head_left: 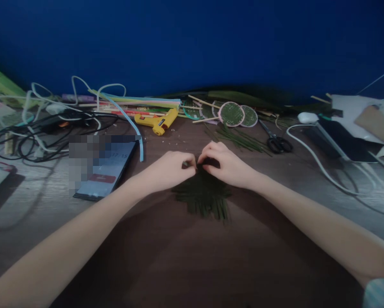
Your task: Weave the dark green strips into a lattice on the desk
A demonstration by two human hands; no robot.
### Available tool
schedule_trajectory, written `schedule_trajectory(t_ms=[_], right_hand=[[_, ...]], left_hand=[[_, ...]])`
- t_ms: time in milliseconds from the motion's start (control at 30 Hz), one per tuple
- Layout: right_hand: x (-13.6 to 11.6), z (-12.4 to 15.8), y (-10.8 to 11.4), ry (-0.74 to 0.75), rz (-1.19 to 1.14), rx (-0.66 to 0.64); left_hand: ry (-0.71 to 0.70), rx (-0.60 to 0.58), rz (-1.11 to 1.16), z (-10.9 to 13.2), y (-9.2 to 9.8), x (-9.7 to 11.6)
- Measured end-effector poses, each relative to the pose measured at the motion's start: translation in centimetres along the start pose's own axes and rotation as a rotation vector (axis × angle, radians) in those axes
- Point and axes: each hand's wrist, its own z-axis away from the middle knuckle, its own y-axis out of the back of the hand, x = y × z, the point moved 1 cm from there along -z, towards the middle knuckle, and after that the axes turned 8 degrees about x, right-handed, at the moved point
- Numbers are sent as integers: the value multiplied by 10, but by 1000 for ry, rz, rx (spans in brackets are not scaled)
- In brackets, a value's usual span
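A small piece of crossed dark green leaf strips (208, 199) lies on the brown table in front of me, its loose ends fanning toward me and to the sides. My left hand (169, 171) comes in from the left, thumb and fingers pinched at the far edge of the strips. Just across from it, my right hand (230, 164) pinches the same edge, its fingertips nearly touching the left ones. Between the fingertips the strips are dark and partly hidden, so the exact grip is hard to see.
Behind my hands lie a yellow glue gun (158, 121), round green fans (231, 114) with sticks, loose green strips (243, 139) and black-handled scissors (279, 144). A phone (110, 167) sits left, near tangled cables (28, 137). At right are another phone (344, 139) and someone's arm (376, 124).
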Motion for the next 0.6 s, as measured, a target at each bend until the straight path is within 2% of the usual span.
schedule_trajectory(t_ms=[367,467,600], right_hand=[[-8,-1,5,66,-19,67],[-8,-1,8,60,-82,44],[-10,-1,10,-20,-138,-17]], left_hand=[[-4,-17,16,0,1,-1],[-3,-17,27,0,1,-2],[6,-16,23,0,1,-3]])
